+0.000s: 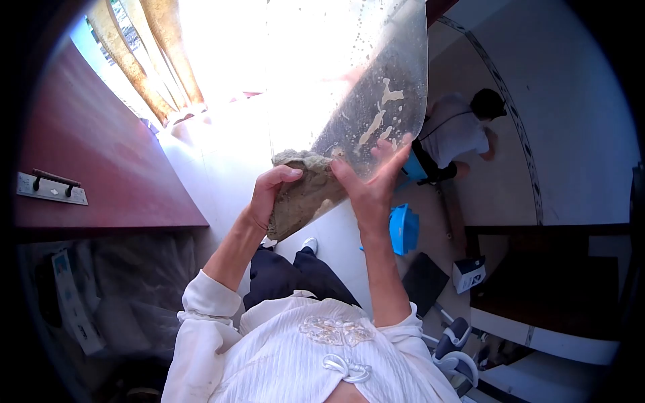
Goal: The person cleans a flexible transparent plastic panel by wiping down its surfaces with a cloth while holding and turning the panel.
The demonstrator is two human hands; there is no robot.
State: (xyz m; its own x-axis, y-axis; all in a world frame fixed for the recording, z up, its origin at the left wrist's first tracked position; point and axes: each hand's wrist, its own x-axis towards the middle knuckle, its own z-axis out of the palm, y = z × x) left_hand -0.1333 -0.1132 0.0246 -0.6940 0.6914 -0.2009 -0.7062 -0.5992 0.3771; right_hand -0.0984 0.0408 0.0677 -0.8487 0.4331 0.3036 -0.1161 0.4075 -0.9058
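A clear plastic sheet [366,101], spotted with drops and pale smears, hangs in front of me against bright light. A grey-brown, wet-looking cloth [306,191] lies folded over its lower end. My left hand [269,191] grips the cloth's left side, thumb on top and fingers hidden beneath. My right hand [373,185] holds the sheet near its lower right edge; the thumb reaches the cloth's upper corner, while the fingers curve up around the edge.
A reddish door [101,148] with a handle stands at left. Beyond the sheet at right, a person [457,127] bends low near the wall. On the floor are a blue plastic container [403,230], a dark flat panel [425,282] and a small box [468,274]. Shoes [453,339] sit by a rack.
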